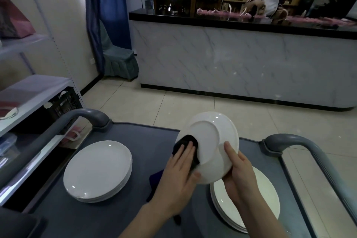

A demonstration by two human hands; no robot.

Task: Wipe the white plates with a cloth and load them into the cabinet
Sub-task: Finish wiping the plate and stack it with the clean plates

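Wiping is in hand. The right hand (239, 172) grips the tilted plate (210, 137) by its near rim, above the right stack (258, 199). The left hand (176, 176) presses the cloth (186, 141) onto the plate under straight fingers (187, 150). Next move, likely: sweep the cloth across the plate, keeping the right grip firm.

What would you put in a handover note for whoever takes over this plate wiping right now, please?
Left hand: flat fingers press the dark cloth against the held plate.
Right hand: grips that plate by its rim, tilted above the cart.
Things: a left stack and a right stack of white plates sit on the cart.
Done: I cannot tell which stack is already wiped.
Left: finish this plate, wipe the rest, and load them all into the cabinet, which I cannot pick out in this view.
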